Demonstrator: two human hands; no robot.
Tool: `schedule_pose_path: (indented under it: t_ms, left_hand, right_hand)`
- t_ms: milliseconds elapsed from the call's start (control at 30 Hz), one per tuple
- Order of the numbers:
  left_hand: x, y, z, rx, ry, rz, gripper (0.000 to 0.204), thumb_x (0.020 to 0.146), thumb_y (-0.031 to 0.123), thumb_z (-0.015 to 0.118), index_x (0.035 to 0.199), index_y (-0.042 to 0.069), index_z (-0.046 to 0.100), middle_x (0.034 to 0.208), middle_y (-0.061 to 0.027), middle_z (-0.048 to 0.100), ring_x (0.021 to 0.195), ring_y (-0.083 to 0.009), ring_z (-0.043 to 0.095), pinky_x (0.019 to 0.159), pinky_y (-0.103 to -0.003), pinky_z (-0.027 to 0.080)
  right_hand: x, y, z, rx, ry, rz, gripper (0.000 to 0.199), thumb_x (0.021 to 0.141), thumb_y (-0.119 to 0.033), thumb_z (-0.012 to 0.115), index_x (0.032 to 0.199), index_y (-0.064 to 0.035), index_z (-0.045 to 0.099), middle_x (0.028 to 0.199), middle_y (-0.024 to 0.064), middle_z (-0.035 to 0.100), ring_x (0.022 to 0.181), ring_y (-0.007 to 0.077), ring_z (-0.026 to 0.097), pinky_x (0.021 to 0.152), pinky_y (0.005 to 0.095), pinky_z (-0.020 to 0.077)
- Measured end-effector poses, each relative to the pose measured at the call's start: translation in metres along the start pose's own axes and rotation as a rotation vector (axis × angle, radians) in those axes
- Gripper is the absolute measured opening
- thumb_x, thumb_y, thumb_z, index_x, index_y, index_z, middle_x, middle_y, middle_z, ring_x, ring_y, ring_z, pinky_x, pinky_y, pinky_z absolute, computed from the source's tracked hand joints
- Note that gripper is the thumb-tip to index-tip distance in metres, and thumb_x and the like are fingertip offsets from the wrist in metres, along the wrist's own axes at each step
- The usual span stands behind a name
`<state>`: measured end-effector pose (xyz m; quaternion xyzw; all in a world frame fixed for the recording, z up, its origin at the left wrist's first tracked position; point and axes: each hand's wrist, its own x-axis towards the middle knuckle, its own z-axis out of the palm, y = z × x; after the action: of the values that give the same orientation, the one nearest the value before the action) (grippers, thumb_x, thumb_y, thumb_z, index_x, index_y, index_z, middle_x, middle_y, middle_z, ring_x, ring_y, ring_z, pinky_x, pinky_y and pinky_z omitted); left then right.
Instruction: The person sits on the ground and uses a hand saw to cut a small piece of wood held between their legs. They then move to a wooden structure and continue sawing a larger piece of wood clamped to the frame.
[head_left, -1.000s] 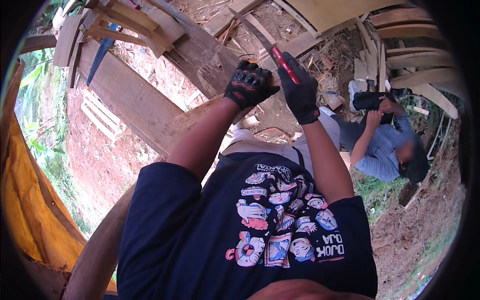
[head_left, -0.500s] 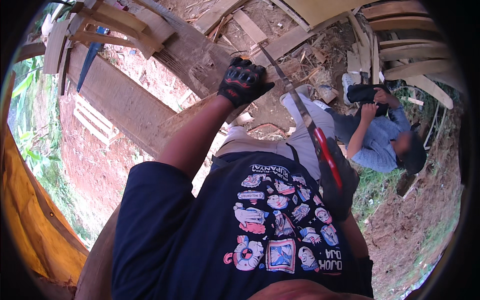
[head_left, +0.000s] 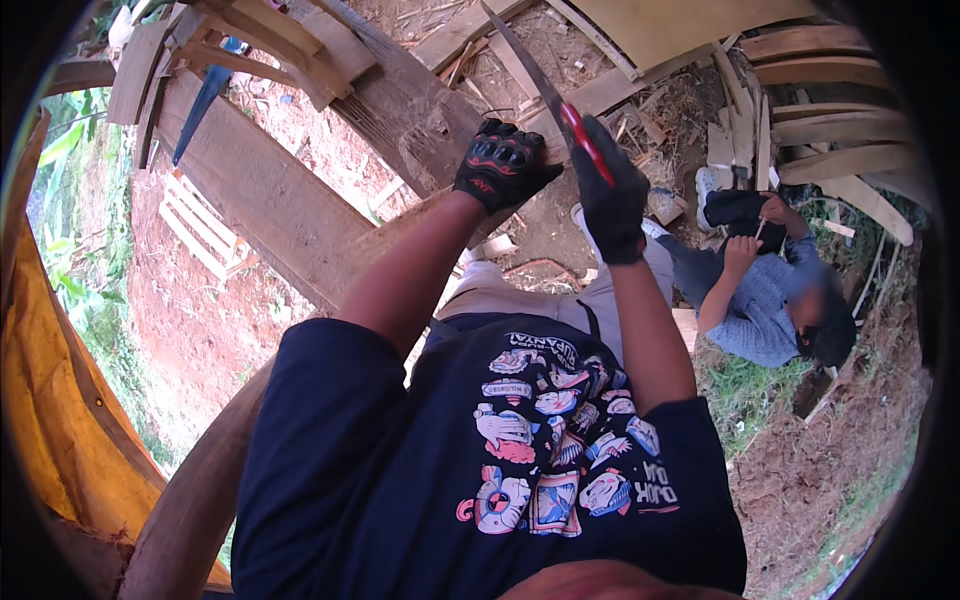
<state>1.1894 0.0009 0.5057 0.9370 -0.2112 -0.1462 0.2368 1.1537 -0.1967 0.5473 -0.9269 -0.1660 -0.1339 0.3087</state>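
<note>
My left hand (head_left: pixel 505 165), in a black glove with red trim, is curled over a narrow wooden board (head_left: pixel 408 222) at the workbench's edge. The fingertips are hidden under the knuckles. To its right, my right hand (head_left: pixel 612 200), also in a dark glove, is wrapped round the red handle of a handsaw (head_left: pixel 588 146). The saw's long blade (head_left: pixel 528 62) points away and up to the left, passing beyond the end of my left hand. Whether its teeth touch the wood I cannot tell.
Broad planks (head_left: pixel 280 185) form a bench on the left, with a blue saw-like tool (head_left: pixel 200 112) on it. A plywood sheet (head_left: pixel 690 30) lies ahead, and stacked curved timber (head_left: pixel 835 130) at right. A person (head_left: pixel 765 290) sits on the right, hands on a thin stick.
My right hand has swung forward and leftward from beside my hip, carrying the saw farther away from me. My left hand stays on the board; the whole view has shifted slightly.
</note>
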Motion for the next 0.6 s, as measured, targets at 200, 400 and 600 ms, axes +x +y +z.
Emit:
schedule_pose_path:
  t_ms: [200,400,600]
  left_hand:
    - [-0.003,-0.001,-0.001,-0.003,0.08,0.061,0.045,0.093,0.057,0.075,0.092,0.013,0.076,0.097,-0.016,0.077,0.103,-0.0367,0.074,0.106,-0.05,0.049]
    - [0.0,-0.007,0.011,0.013,0.177,0.121,0.042,0.092,0.056,0.077,0.088,0.014,0.076,0.09,-0.0134,0.077,0.095,-0.0354,0.074,0.104,-0.049,0.049]
    - [-0.002,-0.008,0.009,-0.066,0.167,0.128,0.04,0.092,0.053,0.077,0.087,0.014,0.076,0.087,-0.0136,0.076,0.09,-0.0367,0.074,0.1,-0.049,0.051]
  right_hand:
    - [-0.103,-0.082,-0.155,0.052,-0.263,0.516,0.044,0.103,-0.011,0.072,0.145,-0.0014,0.066,0.13,0.0229,0.077,0.111,0.0404,0.079,0.088,0.0448,0.0625]
    - [-0.097,-0.131,-0.223,-0.136,-0.458,0.509,0.041,0.105,-0.011,0.069,0.143,0.0036,0.066,0.13,0.0242,0.077,0.107,0.0389,0.081,0.087,0.043,0.0634]
    - [-0.039,-0.054,-0.114,0.111,-0.171,0.197,0.039,0.104,-0.013,0.071,0.141,-0.0002,0.07,0.128,0.0235,0.078,0.114,0.0395,0.078,0.093,0.0434,0.0623]
